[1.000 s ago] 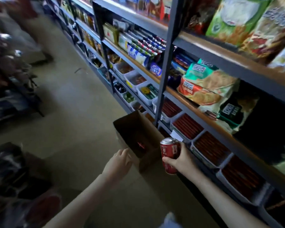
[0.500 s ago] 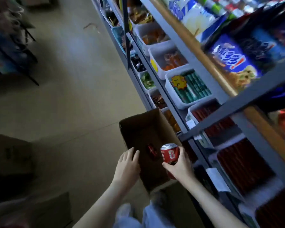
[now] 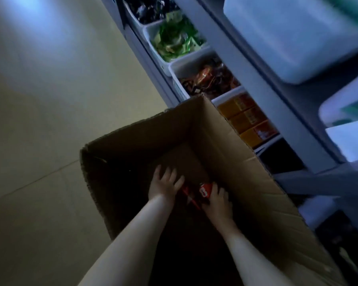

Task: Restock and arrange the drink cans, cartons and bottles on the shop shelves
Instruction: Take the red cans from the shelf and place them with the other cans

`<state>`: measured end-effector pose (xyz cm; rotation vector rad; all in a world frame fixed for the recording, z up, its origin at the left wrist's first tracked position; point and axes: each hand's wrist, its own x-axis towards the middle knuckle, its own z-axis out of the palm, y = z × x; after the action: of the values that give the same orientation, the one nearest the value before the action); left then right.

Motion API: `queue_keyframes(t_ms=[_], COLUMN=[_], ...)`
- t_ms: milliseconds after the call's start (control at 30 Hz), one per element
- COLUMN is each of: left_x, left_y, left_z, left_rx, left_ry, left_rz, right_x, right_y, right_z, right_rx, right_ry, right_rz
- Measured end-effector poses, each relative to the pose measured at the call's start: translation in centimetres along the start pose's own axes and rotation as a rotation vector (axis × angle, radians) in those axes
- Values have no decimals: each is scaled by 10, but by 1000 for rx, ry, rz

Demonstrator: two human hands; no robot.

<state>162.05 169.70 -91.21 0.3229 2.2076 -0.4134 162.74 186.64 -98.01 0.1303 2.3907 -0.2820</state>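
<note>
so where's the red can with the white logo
Head view, lower centre: the red can is deep inside the cardboard box, held by the right hand, with the left hand just left of it.

Both hands are now lowered deep inside the cardboard box (image 3: 236,145). The right hand (image 3: 217,203), previously level with the box rim, holds the red can (image 3: 205,190) near the box floor. The left hand (image 3: 165,185), previously above the rim, lies with fingers spread beside a dim red object (image 3: 187,196) on the floor. The camera view is tilted further down and is closer to the box.
</note>
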Motion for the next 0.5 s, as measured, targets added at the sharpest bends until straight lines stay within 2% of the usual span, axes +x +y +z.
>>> queue_keyframes(t_ms=[100,167,200,300,333,367,433,500], left_x=[8,-1,-8,-31,-37,-41,-51,-52], left_y=[-16,-24,-28,-49,-62,-76,-103,-116], left_z=[18,17,14,0,-2,-1,3,9], left_rx=[121,176,194,161,156,136,121,136], left_ry=[32,135,240,800,959,1022,1005,1031], left_rz=[-49,-91,-115,-276,-355,-437,-499,-455], right_x=[31,37,36,23,16,8,-7,-17], right_y=[3,1,-2,-25,-39,-56,-94,-128], right_z=[28,38,40,35,28,19,-8,-34], right_rx=[-52,-56,-52,-43,-45,-43,-17,-2], right_ry=[-20,-75,-111,-118,-57,34,284,577], right_rz=[-9,-33,-48,-76,-100,-142,-285,-468])
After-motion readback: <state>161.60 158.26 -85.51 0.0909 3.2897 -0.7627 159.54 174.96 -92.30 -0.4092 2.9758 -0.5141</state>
